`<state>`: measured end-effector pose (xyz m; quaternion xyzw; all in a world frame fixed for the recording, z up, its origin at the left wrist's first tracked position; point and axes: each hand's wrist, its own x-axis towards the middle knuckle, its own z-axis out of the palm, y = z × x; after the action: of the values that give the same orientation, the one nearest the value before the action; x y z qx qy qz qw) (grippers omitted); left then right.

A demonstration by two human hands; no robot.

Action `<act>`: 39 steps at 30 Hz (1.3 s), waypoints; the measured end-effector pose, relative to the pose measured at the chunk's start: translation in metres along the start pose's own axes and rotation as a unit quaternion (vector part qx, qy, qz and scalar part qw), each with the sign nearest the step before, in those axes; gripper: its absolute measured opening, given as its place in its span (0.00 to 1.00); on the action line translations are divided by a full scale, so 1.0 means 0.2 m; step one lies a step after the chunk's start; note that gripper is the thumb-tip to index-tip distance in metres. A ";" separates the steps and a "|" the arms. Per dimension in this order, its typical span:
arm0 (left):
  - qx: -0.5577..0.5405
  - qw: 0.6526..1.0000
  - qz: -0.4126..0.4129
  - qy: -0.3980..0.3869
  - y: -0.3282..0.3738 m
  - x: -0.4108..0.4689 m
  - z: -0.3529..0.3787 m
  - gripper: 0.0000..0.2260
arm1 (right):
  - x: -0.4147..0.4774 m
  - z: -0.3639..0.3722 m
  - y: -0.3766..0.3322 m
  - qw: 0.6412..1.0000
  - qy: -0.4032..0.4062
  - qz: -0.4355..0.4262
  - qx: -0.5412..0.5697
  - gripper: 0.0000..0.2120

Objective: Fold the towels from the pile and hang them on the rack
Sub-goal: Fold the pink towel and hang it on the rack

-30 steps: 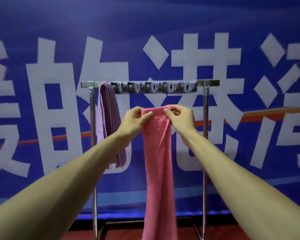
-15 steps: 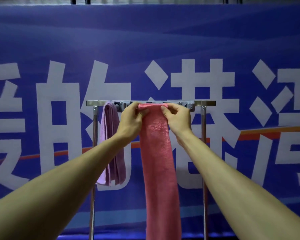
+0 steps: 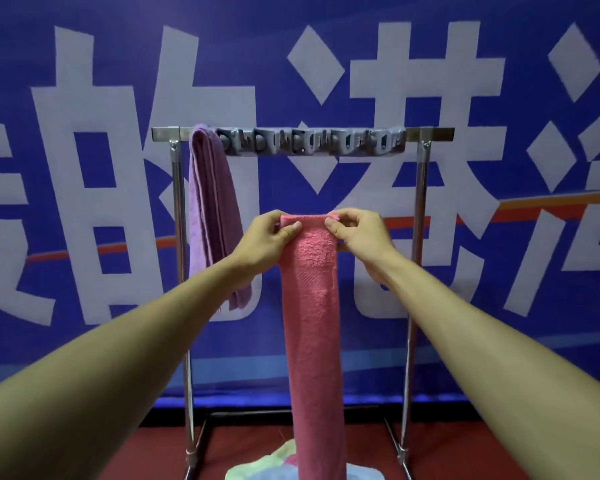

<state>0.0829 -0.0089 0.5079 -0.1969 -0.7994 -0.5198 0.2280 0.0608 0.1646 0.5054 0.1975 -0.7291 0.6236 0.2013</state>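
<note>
Behind everything we see a blue banner (image 3: pixel 84 64) with large white characters and an orange stripe, above a strip of red floor (image 3: pixel 465 452). In front of it stands the metal rack (image 3: pixel 420 237): two upright posts, a flat top bar and a low base frame.

We hold the pink towel (image 3: pixel 312 323) in the air in front of the rack, between its posts and well below the top bar. It is folded into a long, narrow strip of looped terry with a flat woven band a little way below its top. It hangs straight down from our hands, and its lower end runs out of view at the bottom edge.

A purple towel (image 3: pixel 210 209), also folded narrow, is draped over the left end of the top bar. A grey strip of clips (image 3: pixel 312 143) runs along the bar beside it. On the floor, partly hidden by the pink strip, lies the pile (image 3: pixel 257 469) of pale green and light blue cloth.

Our left hand (image 3: pixel 264 240) pinches the strip's top left corner, thumb on the near face and fingers curled behind. Our right hand (image 3: pixel 361 237) pinches the top right corner likewise, and the top edge runs level between them.
</note>
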 end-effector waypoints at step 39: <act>-0.151 0.947 -0.284 0.003 -1.11 -0.72 0.48 0.06 | -0.58 0.21 1.18 0.969 -0.096 0.225 0.028 0.06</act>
<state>0.0632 -0.0158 0.2259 0.0076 -0.7337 -0.6782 0.0410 0.0304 0.1622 0.2414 0.0927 -0.7527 0.6515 -0.0204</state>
